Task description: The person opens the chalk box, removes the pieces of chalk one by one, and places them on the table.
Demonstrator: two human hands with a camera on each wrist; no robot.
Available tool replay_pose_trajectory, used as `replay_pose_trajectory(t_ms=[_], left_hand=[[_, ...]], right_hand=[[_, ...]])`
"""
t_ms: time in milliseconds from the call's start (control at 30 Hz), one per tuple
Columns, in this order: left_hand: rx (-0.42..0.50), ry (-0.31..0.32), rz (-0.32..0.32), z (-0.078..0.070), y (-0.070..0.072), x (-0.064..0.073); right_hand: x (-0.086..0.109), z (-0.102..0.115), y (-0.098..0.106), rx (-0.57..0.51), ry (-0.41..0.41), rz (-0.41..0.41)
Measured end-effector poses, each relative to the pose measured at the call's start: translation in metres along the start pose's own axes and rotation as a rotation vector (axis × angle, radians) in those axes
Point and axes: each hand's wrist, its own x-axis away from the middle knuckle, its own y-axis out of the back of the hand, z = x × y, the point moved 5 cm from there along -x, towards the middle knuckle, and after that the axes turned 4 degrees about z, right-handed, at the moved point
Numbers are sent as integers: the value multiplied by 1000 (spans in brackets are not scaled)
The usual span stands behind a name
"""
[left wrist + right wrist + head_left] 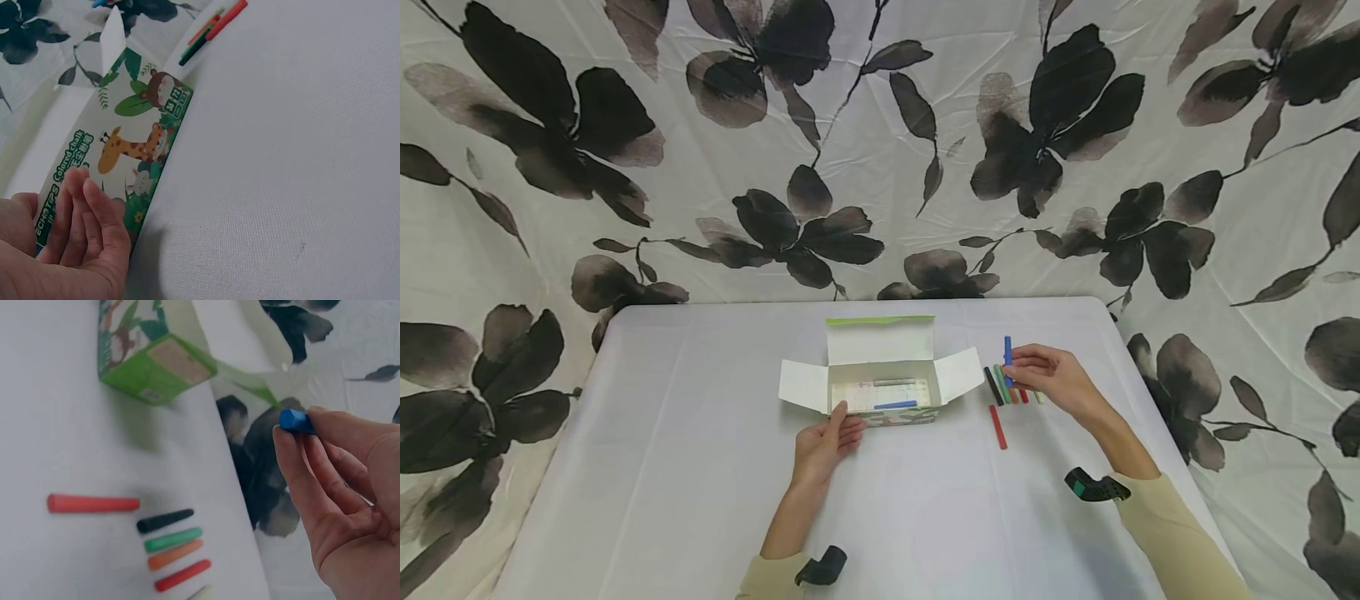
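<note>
An open chalk box (pixel 895 419), with animal pictures and the words "Colored chalk" on its front (pixel 115 156), stands on the table with its flaps spread. My left hand (pixel 822 450) holds its front wall near the left corner, thumb at the rim and fingers against the outside. Inside lie a blue chalk stick (pixel 895 405) and a greyish stick (pixel 893 382). To the right of the box, my right hand (pixel 1056 379) pinches another blue chalk stick (pixel 295 421) between thumb and fingertips, raised above a row of chalks.
Black (pixel 165 520), green (pixel 174 539), orange (pixel 175 554), red (pixel 183 575) and pale (pixel 202 592) chalks lie side by side on the white table (pixel 700 500). A separate red chalk (pixel 997 427) lies nearer the front. Floral cloth (pixel 880 167) hangs behind the table.
</note>
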Motion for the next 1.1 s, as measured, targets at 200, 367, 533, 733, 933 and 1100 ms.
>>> replay_pose_trajectory(t_ms=[200,367,533,733,933,1100], left_hand=[[20,14,18,-2,0,0],[23,17,19,-3,-1,1],[21,14,18,-3,-1,2],[28,16,6,-4,-2,3],[35,13,7,-7,-4,4],[34,16,6,-6,-4,3]], right_hand=[[7,-25,5,-17,-32,-15],[10,-43,5,-64,-54,-13],[15,-58,4,-31,-101,-21],[20,-76,-3,-48,-123,0],[25,-89,-11,0,-158,-5],[27,-94,-16,116,-176,-12]])
